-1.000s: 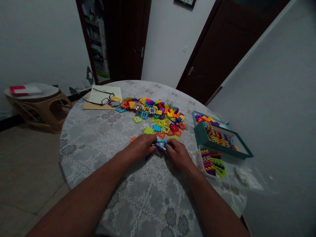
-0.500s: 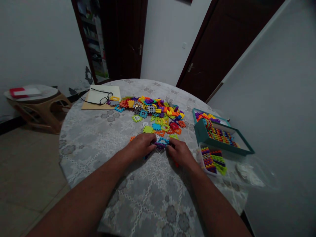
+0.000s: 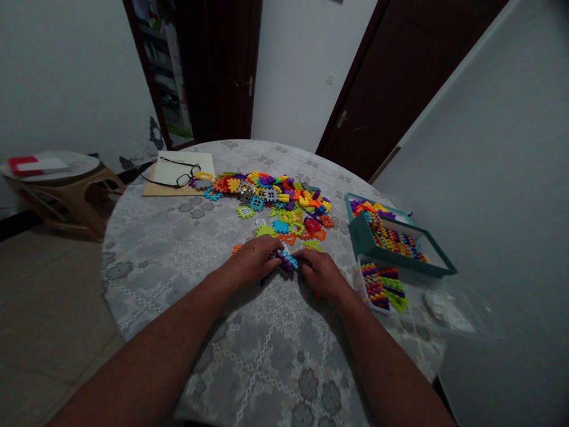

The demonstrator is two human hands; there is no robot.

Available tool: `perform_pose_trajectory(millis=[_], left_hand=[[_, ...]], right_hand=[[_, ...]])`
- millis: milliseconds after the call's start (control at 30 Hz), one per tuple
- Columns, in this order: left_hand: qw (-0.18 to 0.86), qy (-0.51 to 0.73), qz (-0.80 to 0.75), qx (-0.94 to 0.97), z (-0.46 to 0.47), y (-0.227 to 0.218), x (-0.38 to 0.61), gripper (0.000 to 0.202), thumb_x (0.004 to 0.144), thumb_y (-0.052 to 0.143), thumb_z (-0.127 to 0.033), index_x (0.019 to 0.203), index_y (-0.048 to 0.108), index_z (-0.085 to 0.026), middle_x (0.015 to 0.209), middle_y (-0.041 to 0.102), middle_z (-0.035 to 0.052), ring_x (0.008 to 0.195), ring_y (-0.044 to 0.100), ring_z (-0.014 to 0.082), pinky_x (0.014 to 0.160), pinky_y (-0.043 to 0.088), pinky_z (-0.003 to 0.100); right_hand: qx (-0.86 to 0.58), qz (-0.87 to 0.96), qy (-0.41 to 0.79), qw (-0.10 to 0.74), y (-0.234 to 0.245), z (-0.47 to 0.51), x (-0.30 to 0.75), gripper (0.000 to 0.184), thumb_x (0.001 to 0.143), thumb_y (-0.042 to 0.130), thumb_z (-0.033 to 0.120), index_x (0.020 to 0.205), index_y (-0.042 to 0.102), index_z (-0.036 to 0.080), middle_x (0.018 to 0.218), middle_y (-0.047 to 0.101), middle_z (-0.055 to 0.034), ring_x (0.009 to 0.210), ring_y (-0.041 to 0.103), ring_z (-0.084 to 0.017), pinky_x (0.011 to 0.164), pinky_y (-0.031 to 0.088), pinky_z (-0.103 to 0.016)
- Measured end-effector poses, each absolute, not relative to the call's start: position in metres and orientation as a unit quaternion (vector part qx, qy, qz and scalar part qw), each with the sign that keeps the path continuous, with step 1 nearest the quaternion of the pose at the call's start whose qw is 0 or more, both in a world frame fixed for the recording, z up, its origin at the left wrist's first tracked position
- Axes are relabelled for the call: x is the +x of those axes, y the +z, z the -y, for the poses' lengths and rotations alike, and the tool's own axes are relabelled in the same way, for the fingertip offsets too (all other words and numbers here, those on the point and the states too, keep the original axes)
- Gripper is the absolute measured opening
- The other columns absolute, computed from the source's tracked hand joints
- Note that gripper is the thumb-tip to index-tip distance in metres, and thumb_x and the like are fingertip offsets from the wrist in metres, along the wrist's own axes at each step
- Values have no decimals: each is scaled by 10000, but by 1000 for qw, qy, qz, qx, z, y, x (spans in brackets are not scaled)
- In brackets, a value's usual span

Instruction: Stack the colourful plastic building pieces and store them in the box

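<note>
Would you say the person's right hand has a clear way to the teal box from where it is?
Probably yes: the right hand, pinching a purple-and-blue cluster with the left hand, sits just left of the teal box, with only bare tablecloth between them. It would need to let go first.

Two hands point(image 3: 253, 261) point(image 3: 322, 274), one held tile cluster point(image 3: 285, 259), one teal box point(image 3: 362, 240), one clear tray point(image 3: 358, 273)
</note>
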State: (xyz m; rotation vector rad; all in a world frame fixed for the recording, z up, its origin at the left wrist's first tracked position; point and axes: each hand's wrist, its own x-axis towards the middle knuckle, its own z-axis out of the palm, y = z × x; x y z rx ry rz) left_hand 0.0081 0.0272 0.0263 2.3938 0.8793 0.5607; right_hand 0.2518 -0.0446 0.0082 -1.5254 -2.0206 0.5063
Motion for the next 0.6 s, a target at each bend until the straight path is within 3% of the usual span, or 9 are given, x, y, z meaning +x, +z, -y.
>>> perform_pose_trajectory(millis=[100, 267, 433, 600], left_hand=[[257, 218, -324, 884, -28, 24, 9, 181, 962, 713, -209, 1142, 733, -208, 1167, 747, 106, 1133, 702, 279, 1009, 538, 398], [265, 226, -331, 877, -28, 18, 13, 351, 941, 726, -193, 1289, 706, -234, 1267, 762, 97, 1202, 707, 286, 1059, 529, 402], [251, 204, -317, 892, -28, 14, 15, 244, 964, 678, -196, 1202, 730, -216, 1156, 783, 90, 1114, 719, 275, 1008, 537, 388], [236, 205, -329, 891, -31, 9, 15, 196, 963, 678, -212, 1153, 723, -212, 1138, 780, 98, 1098, 713, 282, 986, 533, 390]], right_hand=[[-577, 721, 220, 314, 5, 39, 254, 403, 909, 536, 112, 1177, 811, 236, 1119, 832, -45, 1050, 764, -231, 986, 559, -360], [-580, 716, 226, 316, 3, 33, 247, 383, 934, 525, 127, 1149, 824, 233, 1104, 833, -54, 1059, 769, -244, 987, 562, -383], [-554, 736, 250, 297, 8, 30, 242, 400, 909, 523, 93, 1132, 819, 244, 1097, 829, -36, 1058, 761, -227, 980, 555, -351], [-624, 734, 124, 236, 16, 1, 253, 318, 982, 588, 156, 1226, 788, 198, 1203, 793, -107, 1102, 728, -247, 1020, 548, -363]])
